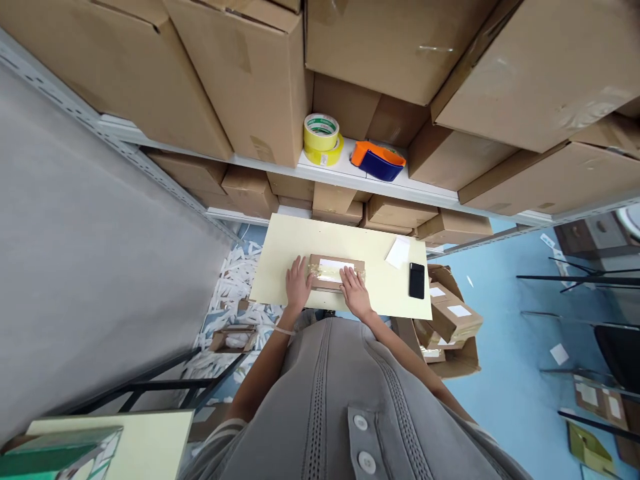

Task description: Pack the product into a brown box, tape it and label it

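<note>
Several cardboard cartons (520, 67) crowd steel shelving (350, 181) above a pale yellow tabletop (300, 240). Taped kraft parcel (336, 272) sits mid-table. Left hand (299, 283) and right hand (356, 291) press flat on its ends, arms bent inward, fingers spread, no pinch. Uneven pressure could skid the parcel; a slip could knock the black phone (417, 281) off the edge.

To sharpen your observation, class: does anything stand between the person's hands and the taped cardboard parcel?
Nothing visible does: the left hand and right hand both touch the taped cardboard parcel directly.
</note>
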{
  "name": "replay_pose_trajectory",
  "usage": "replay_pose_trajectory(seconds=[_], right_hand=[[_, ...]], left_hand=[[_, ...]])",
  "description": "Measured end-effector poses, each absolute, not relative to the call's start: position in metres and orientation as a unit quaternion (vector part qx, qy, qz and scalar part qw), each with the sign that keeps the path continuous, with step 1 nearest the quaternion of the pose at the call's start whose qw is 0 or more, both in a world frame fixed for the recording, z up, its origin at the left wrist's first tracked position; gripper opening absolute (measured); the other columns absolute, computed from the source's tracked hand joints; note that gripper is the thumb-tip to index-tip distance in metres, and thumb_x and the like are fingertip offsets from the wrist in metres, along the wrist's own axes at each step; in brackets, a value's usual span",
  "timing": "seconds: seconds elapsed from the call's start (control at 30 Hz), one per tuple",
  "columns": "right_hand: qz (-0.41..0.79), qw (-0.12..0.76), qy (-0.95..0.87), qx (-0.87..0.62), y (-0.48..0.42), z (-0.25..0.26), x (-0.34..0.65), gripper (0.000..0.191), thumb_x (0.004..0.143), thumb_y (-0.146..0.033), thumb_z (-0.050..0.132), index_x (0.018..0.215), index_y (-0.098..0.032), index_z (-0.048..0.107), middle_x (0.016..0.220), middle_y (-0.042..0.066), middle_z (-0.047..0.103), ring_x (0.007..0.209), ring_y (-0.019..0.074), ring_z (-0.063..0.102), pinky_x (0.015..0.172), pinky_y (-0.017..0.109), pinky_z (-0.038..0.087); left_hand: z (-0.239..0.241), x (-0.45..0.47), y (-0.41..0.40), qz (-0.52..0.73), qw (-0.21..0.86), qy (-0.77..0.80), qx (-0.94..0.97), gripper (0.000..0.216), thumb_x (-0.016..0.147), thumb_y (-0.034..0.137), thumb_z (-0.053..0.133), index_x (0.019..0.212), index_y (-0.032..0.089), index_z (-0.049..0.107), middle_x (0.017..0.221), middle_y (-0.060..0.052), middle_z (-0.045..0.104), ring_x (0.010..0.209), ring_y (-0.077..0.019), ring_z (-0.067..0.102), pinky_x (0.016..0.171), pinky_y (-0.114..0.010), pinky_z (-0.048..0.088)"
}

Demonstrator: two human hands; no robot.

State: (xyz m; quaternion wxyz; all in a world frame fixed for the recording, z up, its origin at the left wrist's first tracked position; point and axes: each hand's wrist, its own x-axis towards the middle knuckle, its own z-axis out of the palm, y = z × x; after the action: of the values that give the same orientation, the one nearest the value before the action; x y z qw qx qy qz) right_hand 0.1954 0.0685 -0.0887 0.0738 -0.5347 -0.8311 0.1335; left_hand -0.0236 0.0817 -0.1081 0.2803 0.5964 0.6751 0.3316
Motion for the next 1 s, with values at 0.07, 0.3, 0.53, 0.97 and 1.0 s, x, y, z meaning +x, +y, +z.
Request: replay_pose_trajectory(seconds=[0.07, 0.3, 0.53, 0.97, 1.0], right_hand=[[0.129, 0.070, -0.829, -0.539, 0.068, -0.088, 0.194, 0.058, 0.102, -0.029, 0.030, 0.157, -0.019, 0.014, 0.161, 0.008, 0.025, 0.150, 0.0240, 0.017, 0.122, 0.050, 0.018], [0.106, 0.078, -0.833, -0.537, 0.065, -0.088, 0.197, 0.066, 0.101, -0.032, 0.037, 0.158, -0.015, 0.008, 0.161, 0.011, 0.024, 0.150, 0.0241, 0.018, 0.122, 0.049, 0.020], [0.069, 0.079, -0.805, -0.584, 0.062, -0.096, 0.217, 0.081, 0.095, -0.034, 0.051, 0.158, -0.015, 0.004, 0.161, 0.013, 0.019, 0.150, 0.0261, 0.015, 0.121, 0.049, 0.021], [0.110, 0.050, -0.794, -0.596, 0.101, -0.084, 0.219, 0.072, 0.087, -0.021, 0.059, 0.152, -0.009, 0.031, 0.158, 0.017, 0.030, 0.148, 0.0293, 0.025, 0.121, 0.050, 0.020], [0.123, 0.047, -0.796, -0.591, 0.112, -0.074, 0.221, 0.069, 0.086, -0.021, 0.060, 0.150, -0.009, 0.036, 0.155, 0.018, 0.036, 0.145, 0.0300, 0.030, 0.121, 0.050, 0.020]], left_hand=[[-0.095, -0.010, 0.081, 0.262, 0.221, 0.622, 0.704, 0.056, 0.097, 0.031, 0.037, 0.152, 0.023, 0.030, 0.160, -0.008, 0.029, 0.151, -0.0273, 0.016, 0.122, -0.055, 0.013], [-0.090, 0.025, 0.080, 0.139, 0.184, 0.499, 0.835, 0.071, 0.095, 0.040, 0.041, 0.156, 0.015, 0.016, 0.160, -0.012, 0.026, 0.150, -0.0241, 0.016, 0.124, -0.049, 0.011], [-0.097, 0.022, 0.080, 0.115, 0.142, 0.497, 0.848, 0.077, 0.090, 0.018, 0.042, 0.157, 0.021, 0.004, 0.160, -0.010, 0.024, 0.150, -0.0246, 0.017, 0.122, -0.060, 0.004], [-0.095, 0.033, 0.107, 0.116, 0.131, 0.513, 0.840, 0.087, 0.079, -0.001, 0.035, 0.157, 0.023, 0.006, 0.160, -0.008, 0.025, 0.150, -0.0245, 0.015, 0.118, -0.065, -0.004], [-0.096, 0.034, 0.110, 0.119, 0.133, 0.515, 0.838, 0.087, 0.078, -0.002, 0.036, 0.157, 0.023, 0.007, 0.160, -0.008, 0.025, 0.150, -0.0244, 0.015, 0.118, -0.065, -0.003]])
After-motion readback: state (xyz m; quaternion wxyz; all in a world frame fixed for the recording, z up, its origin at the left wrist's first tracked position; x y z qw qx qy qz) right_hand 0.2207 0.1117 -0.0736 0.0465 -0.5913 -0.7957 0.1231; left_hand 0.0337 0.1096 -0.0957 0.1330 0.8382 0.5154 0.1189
